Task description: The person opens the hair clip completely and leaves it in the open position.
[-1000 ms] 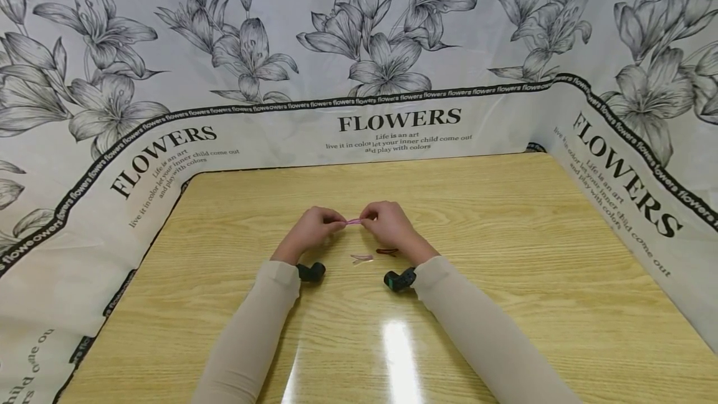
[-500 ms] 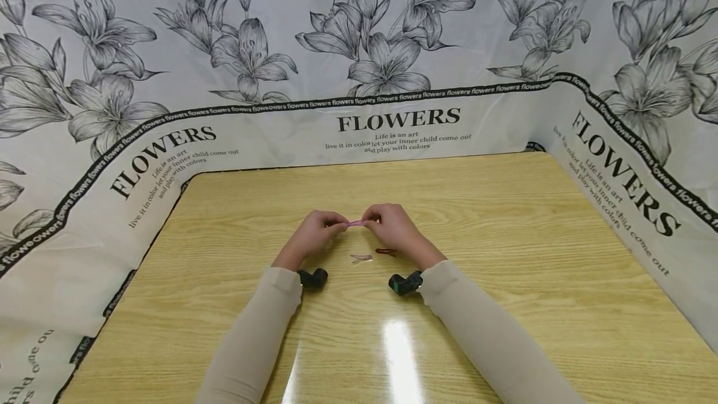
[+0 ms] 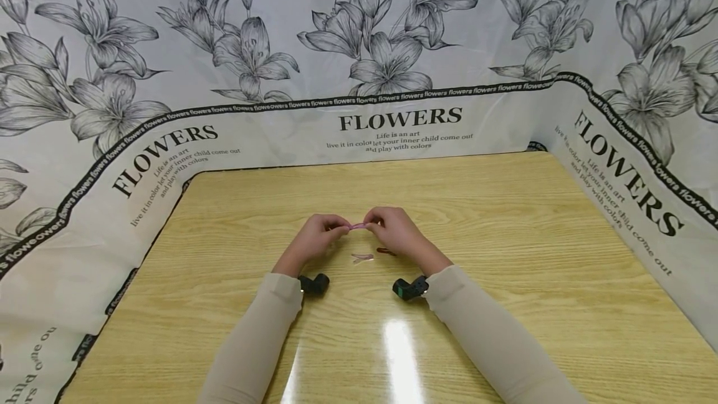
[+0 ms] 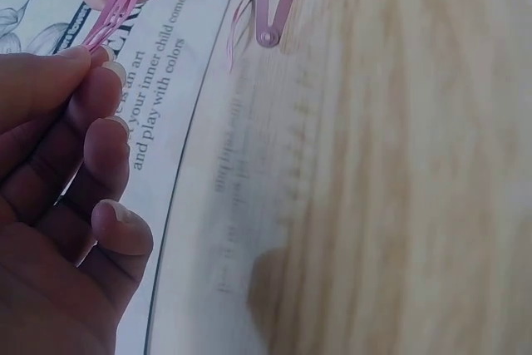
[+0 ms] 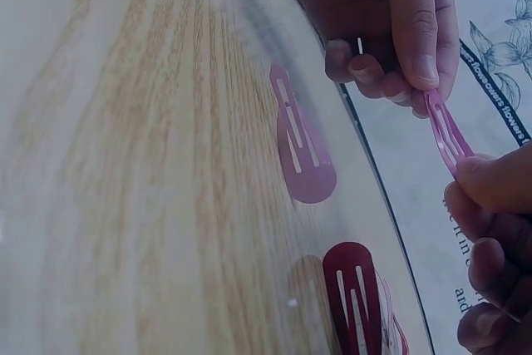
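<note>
A bright pink snap hair clip (image 3: pixel 357 226) is held in the air between the two hands. My left hand (image 3: pixel 318 235) pinches one end of it between thumb and forefinger. The other end is pinched by my right hand (image 3: pixel 397 233). In the right wrist view the pink clip (image 5: pixel 449 132) shows its slotted face. On the table below lies a mauve snap hair clip (image 5: pixel 314 182), its parts spread in a V in the head view. A dark red snap hair clip (image 5: pixel 352 262) lies closer to the right hand, partly hidden by it in the head view.
The wood-grain table (image 3: pixel 477 204) has a glossy surface with bright reflections. A flower-printed cloth (image 3: pixel 269 136) stands round its back and sides. Each wrist wears a small black camera, such as the right wrist camera (image 3: pixel 409 288).
Both hands have drifted slightly toward the person and to the right, carrying the pink hair clip with them. The clips on the table stay where they were.
</note>
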`<state>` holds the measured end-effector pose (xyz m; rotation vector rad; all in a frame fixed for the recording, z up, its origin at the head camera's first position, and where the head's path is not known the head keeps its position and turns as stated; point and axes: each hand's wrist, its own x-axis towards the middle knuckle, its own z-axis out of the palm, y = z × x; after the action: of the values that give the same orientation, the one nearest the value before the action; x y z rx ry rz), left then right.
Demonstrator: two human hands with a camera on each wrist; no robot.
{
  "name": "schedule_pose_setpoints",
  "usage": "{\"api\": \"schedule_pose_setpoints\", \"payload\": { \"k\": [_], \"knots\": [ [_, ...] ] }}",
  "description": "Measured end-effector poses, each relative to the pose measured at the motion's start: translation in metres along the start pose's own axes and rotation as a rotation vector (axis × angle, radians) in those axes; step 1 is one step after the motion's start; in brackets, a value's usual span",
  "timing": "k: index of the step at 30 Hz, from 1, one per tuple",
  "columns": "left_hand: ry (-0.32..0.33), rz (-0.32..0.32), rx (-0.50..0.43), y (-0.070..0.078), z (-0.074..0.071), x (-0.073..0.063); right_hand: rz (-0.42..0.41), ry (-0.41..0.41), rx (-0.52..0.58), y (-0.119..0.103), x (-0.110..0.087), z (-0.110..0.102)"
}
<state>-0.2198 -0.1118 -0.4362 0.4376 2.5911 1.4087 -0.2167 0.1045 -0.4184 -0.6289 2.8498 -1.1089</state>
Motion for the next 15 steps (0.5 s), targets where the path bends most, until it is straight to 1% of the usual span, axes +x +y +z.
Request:
{"api": "schedule_pose_setpoints", "payload": {
  "k": [6,15],
  "knots": [
    [0.000,0.012,-0.011,0.0031,0.0010,-0.0047,-0.008,-0.004,0.022,-0.0010,-0.0043,-0.0015],
    [0.010,0.041,-0.020,0.0020,0.0032,-0.0071,-0.015,-0.025,0.056,-0.0045,-0.0097,-0.0050]
  ]
}}
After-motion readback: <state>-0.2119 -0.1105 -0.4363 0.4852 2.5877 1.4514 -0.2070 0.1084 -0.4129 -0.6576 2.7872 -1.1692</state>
